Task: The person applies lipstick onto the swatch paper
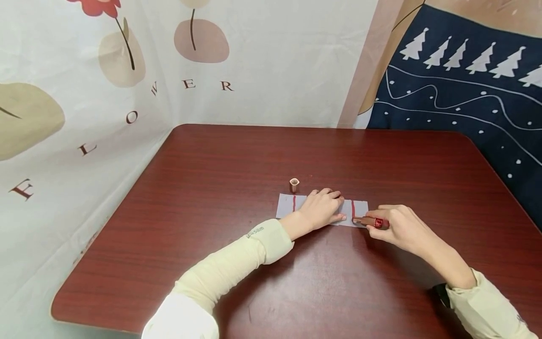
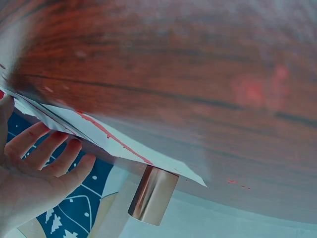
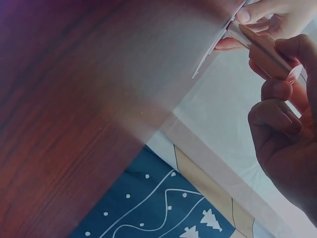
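My left hand (image 1: pixel 318 208) lies with fingers extended across the middle of a pale strip of paper (image 1: pixel 285 206), pressing it to the table. Red lines cross the paper on both sides of that hand. At the strip's right end, my right hand (image 1: pixel 404 227) pinches a rose-gold lipstick (image 3: pixel 270 57) between thumb and fingers. Its tip meets the paper by the foot of the right red line; the wrist views do not show the tip clearly. The lipstick's shiny cap (image 2: pixel 153 196) stands upright just beyond the paper's left part, hollow end up in the head view.
A dark red-brown table (image 1: pixel 237 160) with rounded corners carries everything. Behind and to the left hangs a white printed cloth (image 1: pixel 275 61). A navy cloth with white trees (image 1: pixel 457 89) hangs at the right. Small red specks mark the tabletop near the cap.
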`<action>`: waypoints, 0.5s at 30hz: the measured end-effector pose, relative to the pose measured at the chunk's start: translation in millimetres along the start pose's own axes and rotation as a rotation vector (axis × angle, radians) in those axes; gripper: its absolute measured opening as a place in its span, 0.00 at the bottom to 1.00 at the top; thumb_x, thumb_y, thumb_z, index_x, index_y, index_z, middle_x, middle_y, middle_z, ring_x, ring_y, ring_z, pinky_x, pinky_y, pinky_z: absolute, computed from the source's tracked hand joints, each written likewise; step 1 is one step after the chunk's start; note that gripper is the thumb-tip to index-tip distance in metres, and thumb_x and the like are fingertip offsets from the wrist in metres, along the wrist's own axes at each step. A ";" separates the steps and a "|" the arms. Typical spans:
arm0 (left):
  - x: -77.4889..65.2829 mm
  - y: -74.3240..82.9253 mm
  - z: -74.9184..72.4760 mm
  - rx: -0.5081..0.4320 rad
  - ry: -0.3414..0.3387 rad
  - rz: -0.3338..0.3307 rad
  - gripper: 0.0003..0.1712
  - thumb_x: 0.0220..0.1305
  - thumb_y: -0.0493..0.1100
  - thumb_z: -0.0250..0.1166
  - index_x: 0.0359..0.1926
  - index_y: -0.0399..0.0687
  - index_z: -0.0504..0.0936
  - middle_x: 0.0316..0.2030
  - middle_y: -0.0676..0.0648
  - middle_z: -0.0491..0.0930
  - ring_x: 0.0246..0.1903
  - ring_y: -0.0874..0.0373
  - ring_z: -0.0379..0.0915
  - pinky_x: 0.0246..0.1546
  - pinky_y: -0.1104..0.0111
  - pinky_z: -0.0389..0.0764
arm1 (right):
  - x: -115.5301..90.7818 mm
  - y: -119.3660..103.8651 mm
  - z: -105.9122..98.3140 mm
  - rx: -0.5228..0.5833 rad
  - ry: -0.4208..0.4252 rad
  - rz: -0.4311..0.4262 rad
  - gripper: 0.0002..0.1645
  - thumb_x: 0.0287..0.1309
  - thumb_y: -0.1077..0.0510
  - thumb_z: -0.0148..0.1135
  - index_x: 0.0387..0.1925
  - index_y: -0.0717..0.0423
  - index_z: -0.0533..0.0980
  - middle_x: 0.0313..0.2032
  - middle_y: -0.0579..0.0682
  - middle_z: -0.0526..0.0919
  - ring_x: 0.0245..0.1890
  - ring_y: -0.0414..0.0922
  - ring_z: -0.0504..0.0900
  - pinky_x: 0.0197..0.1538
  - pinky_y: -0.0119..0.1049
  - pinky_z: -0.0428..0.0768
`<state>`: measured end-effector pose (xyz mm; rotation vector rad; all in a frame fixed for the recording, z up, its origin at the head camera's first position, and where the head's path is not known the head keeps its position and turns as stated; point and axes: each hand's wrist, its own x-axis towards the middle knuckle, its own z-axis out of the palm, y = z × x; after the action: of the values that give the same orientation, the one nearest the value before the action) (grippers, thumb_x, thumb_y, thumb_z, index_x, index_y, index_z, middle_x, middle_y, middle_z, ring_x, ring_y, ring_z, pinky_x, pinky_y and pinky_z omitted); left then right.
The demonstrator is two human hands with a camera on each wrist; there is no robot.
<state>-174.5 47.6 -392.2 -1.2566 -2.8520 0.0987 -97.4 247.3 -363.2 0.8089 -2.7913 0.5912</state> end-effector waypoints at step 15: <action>1.3 -0.3 0.3 0.004 -0.015 -0.004 0.30 0.63 0.65 0.54 0.59 0.56 0.75 0.60 0.54 0.70 0.57 0.57 0.64 0.50 0.61 0.70 | -1.3 -0.9 -0.9 0.018 0.010 -0.002 0.12 0.40 0.63 0.69 0.33 0.60 0.83 0.19 0.37 0.70 0.17 0.31 0.63 0.19 0.27 0.65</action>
<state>-175.6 48.3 -392.5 -1.2547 -2.8656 0.1135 -95.7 247.6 -362.5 0.8092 -2.7797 0.6197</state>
